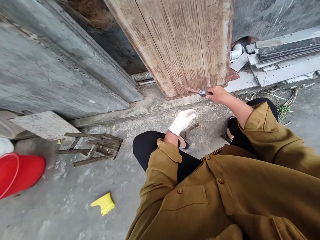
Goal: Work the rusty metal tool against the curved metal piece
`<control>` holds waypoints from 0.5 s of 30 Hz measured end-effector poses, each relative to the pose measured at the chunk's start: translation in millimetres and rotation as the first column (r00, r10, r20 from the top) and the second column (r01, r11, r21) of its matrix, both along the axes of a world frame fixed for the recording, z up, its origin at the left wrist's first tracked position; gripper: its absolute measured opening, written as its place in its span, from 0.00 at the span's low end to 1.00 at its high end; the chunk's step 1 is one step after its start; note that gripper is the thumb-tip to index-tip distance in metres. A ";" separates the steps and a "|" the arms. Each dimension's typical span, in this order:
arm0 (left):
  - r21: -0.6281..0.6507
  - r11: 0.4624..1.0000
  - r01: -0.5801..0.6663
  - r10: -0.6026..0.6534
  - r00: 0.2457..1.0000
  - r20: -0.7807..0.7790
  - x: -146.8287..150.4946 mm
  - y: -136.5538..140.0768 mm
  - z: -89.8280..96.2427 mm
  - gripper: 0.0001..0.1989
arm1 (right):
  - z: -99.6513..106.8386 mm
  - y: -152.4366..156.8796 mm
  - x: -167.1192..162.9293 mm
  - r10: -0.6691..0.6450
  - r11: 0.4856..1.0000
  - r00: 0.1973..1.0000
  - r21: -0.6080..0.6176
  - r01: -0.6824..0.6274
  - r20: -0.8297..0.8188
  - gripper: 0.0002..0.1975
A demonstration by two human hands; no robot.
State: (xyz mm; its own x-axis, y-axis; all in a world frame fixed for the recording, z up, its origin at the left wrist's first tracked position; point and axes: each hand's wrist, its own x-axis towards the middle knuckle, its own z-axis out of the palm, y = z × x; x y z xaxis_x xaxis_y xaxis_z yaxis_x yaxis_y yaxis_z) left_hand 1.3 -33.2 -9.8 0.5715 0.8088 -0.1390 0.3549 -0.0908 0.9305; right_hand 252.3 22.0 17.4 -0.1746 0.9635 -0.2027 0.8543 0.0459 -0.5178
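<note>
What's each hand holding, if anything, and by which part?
Right hand: a tool, by the end beside its wire wrapping. Left hand: can't tell.

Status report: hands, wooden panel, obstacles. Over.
Right-hand grip: closed on brown wire-bound tool, tip at weathered brown wooden panel. White-gloved left-hand grip: contents unclear. Possible snag: curved brown stick on grey concrete ground.

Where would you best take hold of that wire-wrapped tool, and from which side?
Probably the end of the tool behind the wire winding, coming from the picture's right, where the right-hand grip holds it. It is slim and runs sideways, its other end at the wooden panel.
</note>
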 end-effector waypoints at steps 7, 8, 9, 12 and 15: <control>0.127 0.992 -0.024 0.038 0.994 -0.106 -8.1 4.8 -4.4 0.14 | 5.2 -12.1 0.7 0.555 0.646 0.826 -0.573 -0.505 -0.102 0.09; 0.115 0.993 -0.032 0.044 0.994 -0.099 -8.3 5.4 -6.6 0.14 | 6.2 -13.4 1.6 0.583 0.513 0.775 -0.629 -0.585 -0.245 0.11; 0.094 0.995 -0.042 0.050 0.995 -0.081 -8.0 5.9 -9.1 0.14 | 7.9 -14.2 2.8 0.574 0.416 0.729 -0.633 -0.653 -0.374 0.13; -0.001 0.996 -0.087 0.087 0.996 -0.001 -3.8 6.3 -17.2 0.15 | 15.4 -14.1 7.7 0.451 0.507 0.685 -0.467 -0.724 -0.573 0.19; -0.072 0.995 -0.064 0.065 0.998 0.006 3.6 3.8 -21.0 0.16 | 20.4 -11.2 12.2 0.312 0.763 0.732 -0.299 -0.573 -0.606 0.17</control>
